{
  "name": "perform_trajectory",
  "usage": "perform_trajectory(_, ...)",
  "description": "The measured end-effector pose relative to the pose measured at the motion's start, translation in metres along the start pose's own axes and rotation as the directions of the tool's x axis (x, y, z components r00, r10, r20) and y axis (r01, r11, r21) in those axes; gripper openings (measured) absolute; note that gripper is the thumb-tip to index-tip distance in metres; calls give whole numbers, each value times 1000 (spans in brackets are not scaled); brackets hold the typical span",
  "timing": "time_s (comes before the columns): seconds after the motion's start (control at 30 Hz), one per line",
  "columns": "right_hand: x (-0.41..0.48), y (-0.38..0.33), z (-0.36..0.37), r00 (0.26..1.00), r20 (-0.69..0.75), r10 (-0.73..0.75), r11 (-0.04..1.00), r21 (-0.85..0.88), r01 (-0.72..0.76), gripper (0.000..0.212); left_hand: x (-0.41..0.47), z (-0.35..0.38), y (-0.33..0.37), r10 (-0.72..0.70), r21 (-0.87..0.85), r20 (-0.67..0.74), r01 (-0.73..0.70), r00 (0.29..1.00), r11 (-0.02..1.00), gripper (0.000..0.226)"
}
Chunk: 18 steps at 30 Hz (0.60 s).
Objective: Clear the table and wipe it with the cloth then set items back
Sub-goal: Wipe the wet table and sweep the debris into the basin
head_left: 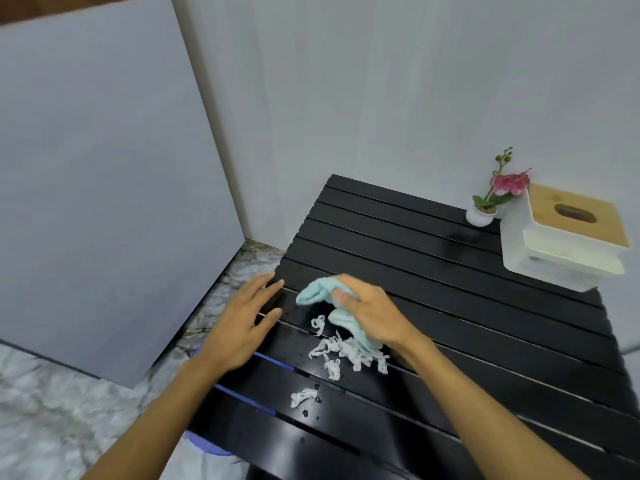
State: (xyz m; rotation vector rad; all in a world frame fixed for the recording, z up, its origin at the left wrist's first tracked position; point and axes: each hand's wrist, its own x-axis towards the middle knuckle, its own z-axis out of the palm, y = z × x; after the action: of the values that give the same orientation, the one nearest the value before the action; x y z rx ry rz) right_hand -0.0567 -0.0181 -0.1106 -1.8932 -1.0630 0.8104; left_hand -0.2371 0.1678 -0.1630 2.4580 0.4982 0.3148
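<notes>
Pale walls close in a corner, with a grey panel [104, 185] leaning at the left over a marbled floor [52, 410]. A black slatted table [450, 306] fills the lower right of my view.

My right hand [374, 313] grips the cloth [313, 292], a light blue one bunched into a wad. The fingers curl over it and press it onto the slats near the table's left side. I judge the bunching is there to make a firm pad that pushes debris instead of sliding over it.

White scraps [346, 351] lie in a loose heap just beside and partly under the cloth, with one stray clump nearer me and small droplets around them.

My left hand [242, 327] is open at the left edge, fingers straight and spread, holding nothing. I cannot tell whether it rests on the wood or hovers just above. It looks placed to catch or block the scraps as the cloth sweeps them toward that edge. Something blue [204, 445] shows below the edge there, too hidden for me to name.

At the far right corner stand a small flower pot [481, 213] and, just beside it, a tissue box [568, 237] with a wooden lid. They are well apart from the wiping. So by my reading the table is not fully cleared, and that corner has yet to be wiped.

The gaps between slats are the risk, since scraps could drop through or snag there.
</notes>
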Motion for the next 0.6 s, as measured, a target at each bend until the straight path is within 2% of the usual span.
perform_trajectory(0.1, -33, -25, -26, 990, -124, 71, 983, 177, -48, 28, -28, -9, 3, 24, 16, -12, -24, 1000, 1000, 56)
perform_trajectory(0.2, -83, -29, -52, 965, -233, 121, 980, 186, -78, 27, -56, -14, 6, 36, 35, -7, -36, 999, 999, 56)
perform_trajectory(0.33, -152, -10, -44, 892, -399, 213, 968, -34, -247, 29, -81, -4, -1, 84, 83, 17, -85, 996, 993, 54)
perform_trajectory(0.37, -165, 3, -34, 879, -401, 257, 937, -121, -328, 30, -85, -1, -4, 76, 84, 23, -78, 997, 993, 54)
perform_trajectory(0.43, -182, 34, -14, 889, -317, 330, 841, -328, -429, 48, -89, 3, -7, 60, 82, 23, -62, 998, 995, 54)
perform_trajectory(0.6, -198, 60, -25, 973, -161, 166, 782, -579, -229, 75, -88, 5, -6, 65, 85, 27, -67, 998, 994, 55)
